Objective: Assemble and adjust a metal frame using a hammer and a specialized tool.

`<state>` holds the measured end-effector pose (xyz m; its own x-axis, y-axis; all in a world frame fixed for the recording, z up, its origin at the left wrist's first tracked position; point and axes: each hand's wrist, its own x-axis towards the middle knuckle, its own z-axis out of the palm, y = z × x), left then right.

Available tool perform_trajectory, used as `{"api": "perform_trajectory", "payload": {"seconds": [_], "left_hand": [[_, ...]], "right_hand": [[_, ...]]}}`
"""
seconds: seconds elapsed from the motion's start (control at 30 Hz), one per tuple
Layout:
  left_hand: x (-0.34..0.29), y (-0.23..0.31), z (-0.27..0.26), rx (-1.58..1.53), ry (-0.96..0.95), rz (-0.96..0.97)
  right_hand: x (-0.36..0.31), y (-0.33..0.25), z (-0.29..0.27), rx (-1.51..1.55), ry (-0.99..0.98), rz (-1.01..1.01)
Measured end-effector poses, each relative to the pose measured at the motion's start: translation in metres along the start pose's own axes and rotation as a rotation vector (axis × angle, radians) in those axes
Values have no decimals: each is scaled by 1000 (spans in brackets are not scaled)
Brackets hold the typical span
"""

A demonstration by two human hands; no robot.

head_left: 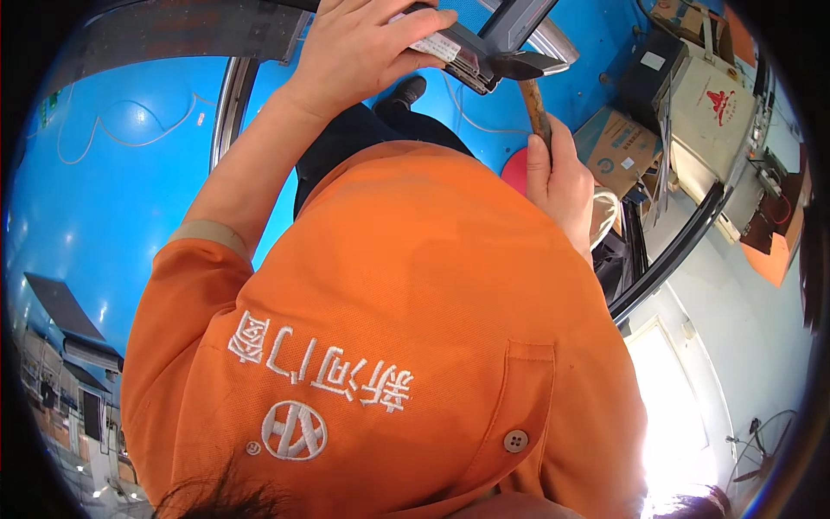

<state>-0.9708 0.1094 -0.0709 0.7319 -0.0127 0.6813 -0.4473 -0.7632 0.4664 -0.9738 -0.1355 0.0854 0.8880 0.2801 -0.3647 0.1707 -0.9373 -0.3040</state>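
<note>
While left hand [367,48] clasps profile [469,54]—right hand [562,173] (curled) grips hammer [533,102].

Your left forearm [259,177] runs bare up and to the right from a bent elbow, wrist [313,93] near straight. Left hand [372,43] shows its back, clipped by the top edge, fingers reaching right, thumb below, gripping. Your right hand [564,173] sits lower, fingers curled in a grip, thumb upright. Right forearm mostly hidden. 2 hands apart, not touching.
</note>
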Motion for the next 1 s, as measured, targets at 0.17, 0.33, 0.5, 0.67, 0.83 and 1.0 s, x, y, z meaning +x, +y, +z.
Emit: {"api": "perform_trajectory", "payload": {"seconds": [0.17, 0.33, 0.5, 0.67, 0.83, 1.0], "left_hand": [[24, 20, -28, 225, -227, 2], [4, 5, -7, 22, -102, -37], [-8, -1, 10, -52, 48, -20], [-3, -3, 29, -139, 254, 1], [-2, -1, 28, -164, 245, -2], [-3, 0, 27, -178, 240, -14]], "right_hand": [[-4, -5, -3, 83, 90, -16], [1, 4, -3, -2, -12, 4], [3, 1, 6, -65, 10, 45], [-2, 6, 0, 36, 37, -76], [-1, 8, 13, -44, 10, 22], [-4, 7, 4, 70, 111, -163]]}}
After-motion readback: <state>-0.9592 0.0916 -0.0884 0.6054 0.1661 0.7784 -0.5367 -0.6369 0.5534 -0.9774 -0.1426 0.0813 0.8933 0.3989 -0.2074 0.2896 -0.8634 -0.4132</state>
